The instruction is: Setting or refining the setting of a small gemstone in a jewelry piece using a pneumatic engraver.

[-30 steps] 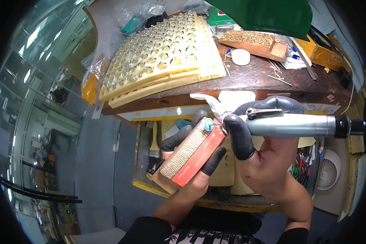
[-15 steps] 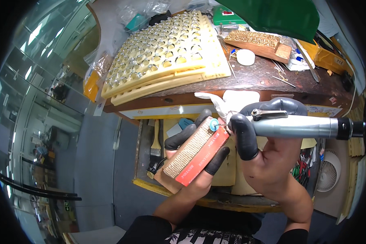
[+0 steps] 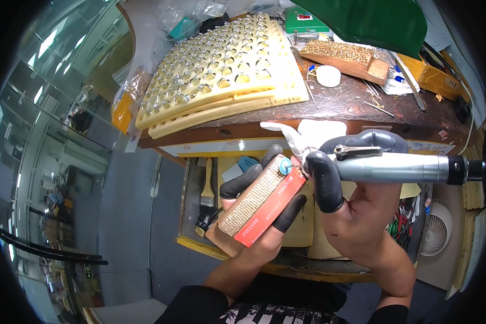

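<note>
My left hand [image 3: 278, 216], with black finger covers, is wrapped round a wooden block [image 3: 227, 240]. The block is held tilted; rows of small gold-coloured pieces [image 3: 249, 203] cover its upper face, and a red tape strip [image 3: 269, 209] runs along one side. In my right hand [image 3: 335, 183], also in black and white finger covers, lies a silver rotary handpiece [image 3: 394, 167], gripped near its front. The small blue disc [image 3: 285, 166] at its tip is over the block's far end, at the gold pieces. Whether it touches them I cannot tell.
Cream trays [image 3: 216, 70] full of rings stand on the dark bench [image 3: 351, 105]. A second wooden block [image 3: 343, 58], a white round lid [image 3: 328, 76] and metal tools lie at the back right. Below my hands is an open drawer [image 3: 308, 264] with a brush [image 3: 207, 183]. A small fan [image 3: 436, 228] stands right.
The view has shifted very slightly, so the bench things appear a little to the right. Both hands keep their holds, and the disc stays at the block's far end.
</note>
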`<state>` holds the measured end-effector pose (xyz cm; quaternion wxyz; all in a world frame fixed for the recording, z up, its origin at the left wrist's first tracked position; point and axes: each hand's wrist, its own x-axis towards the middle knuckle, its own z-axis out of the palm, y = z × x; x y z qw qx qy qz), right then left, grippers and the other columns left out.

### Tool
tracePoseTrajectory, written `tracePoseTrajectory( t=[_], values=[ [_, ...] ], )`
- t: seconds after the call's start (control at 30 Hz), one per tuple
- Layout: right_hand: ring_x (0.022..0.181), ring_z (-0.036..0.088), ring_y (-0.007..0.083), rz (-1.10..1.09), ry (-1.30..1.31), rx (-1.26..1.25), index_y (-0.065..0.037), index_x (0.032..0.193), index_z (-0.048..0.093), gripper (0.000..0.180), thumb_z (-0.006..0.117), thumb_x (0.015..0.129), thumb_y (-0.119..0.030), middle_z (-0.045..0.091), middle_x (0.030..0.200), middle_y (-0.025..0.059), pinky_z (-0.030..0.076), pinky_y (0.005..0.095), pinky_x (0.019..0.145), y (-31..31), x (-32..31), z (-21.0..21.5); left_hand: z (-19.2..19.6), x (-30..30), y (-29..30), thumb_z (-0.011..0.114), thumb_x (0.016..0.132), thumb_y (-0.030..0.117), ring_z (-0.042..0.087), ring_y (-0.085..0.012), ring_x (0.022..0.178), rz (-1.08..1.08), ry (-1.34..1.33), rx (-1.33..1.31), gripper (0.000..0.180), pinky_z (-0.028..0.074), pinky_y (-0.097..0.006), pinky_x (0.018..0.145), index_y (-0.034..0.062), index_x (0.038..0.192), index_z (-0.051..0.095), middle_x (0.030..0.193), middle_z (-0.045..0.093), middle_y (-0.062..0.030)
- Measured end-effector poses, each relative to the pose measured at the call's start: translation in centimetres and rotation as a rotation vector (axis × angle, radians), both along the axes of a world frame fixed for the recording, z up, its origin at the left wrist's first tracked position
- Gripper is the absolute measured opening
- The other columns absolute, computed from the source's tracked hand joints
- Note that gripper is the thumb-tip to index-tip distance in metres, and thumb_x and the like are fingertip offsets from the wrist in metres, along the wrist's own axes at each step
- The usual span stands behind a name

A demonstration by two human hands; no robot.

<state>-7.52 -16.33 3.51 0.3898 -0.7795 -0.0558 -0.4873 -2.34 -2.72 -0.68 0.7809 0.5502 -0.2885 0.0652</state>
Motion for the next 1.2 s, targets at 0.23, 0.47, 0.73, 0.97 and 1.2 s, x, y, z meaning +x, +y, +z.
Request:
tracePoseTrajectory(
  t=[0.23, 0.47, 0.73, 0.97, 1.2],
  values=[
    [0.095, 0.054, 0.0225, -0.001, 0.020, 0.005, 0.003, 0.097, 0.067, 0.012, 0.066, 0.085, 0.003, 0.057, 0.102, 0.0114, 0.043, 0.0348, 0.088, 0.03, -0.10, 0.14, 0.12, 0.07, -0.20, 0.076, 0.077, -0.003, 0.059, -0.0232, 0.122, -0.026, -0.001, -0.040, 0.037, 0.041, -0.033, 0.105, -0.0047, 0.114, 0.069, 0.128, 0.064, -0.0177],
    [0.095, 0.054, 0.0226, -0.041, 0.009, -0.027, 0.002, 0.095, 0.067, 0.010, 0.066, 0.085, 0.003, 0.058, 0.101, 0.0110, 0.043, 0.0345, 0.087, 0.05, 0.04, 0.13, -0.04, 0.17, 0.09, 0.075, 0.077, -0.004, 0.060, -0.0232, 0.121, -0.005, -0.054, 0.006, 0.036, 0.041, -0.032, 0.105, -0.0056, 0.113, 0.069, 0.128, 0.064, -0.0171],
    [0.094, 0.054, 0.0222, -0.006, 0.005, 0.000, 0.002, 0.097, 0.067, 0.012, 0.067, 0.085, 0.004, 0.058, 0.103, 0.0113, 0.043, 0.0347, 0.086, -0.03, -0.03, -0.01, 0.04, 0.27, -0.08, 0.075, 0.077, -0.005, 0.060, -0.0237, 0.120, -0.044, -0.044, -0.037, 0.040, 0.042, -0.033, 0.105, -0.0060, 0.116, 0.067, 0.127, 0.064, -0.0170],
    [0.095, 0.054, 0.0222, 0.014, 0.026, 0.018, 0.002, 0.099, 0.067, 0.013, 0.066, 0.085, 0.004, 0.058, 0.103, 0.0113, 0.042, 0.0355, 0.090, 0.03, -0.19, 0.09, -0.26, 0.34, -0.14, 0.076, 0.076, -0.005, 0.060, -0.0242, 0.120, -0.040, -0.041, -0.038, 0.040, 0.043, -0.033, 0.104, -0.0066, 0.115, 0.067, 0.127, 0.064, -0.0186],
    [0.095, 0.054, 0.0227, -0.010, 0.006, 0.015, 0.002, 0.097, 0.067, 0.012, 0.067, 0.085, 0.004, 0.058, 0.100, 0.0109, 0.042, 0.0368, 0.093, 0.09, 0.01, 0.09, 0.02, 0.15, -0.31, 0.075, 0.075, -0.007, 0.061, -0.0250, 0.119, -0.013, -0.033, -0.064, 0.039, 0.043, -0.033, 0.105, -0.0079, 0.113, 0.067, 0.124, 0.065, -0.0198]
  ],
)
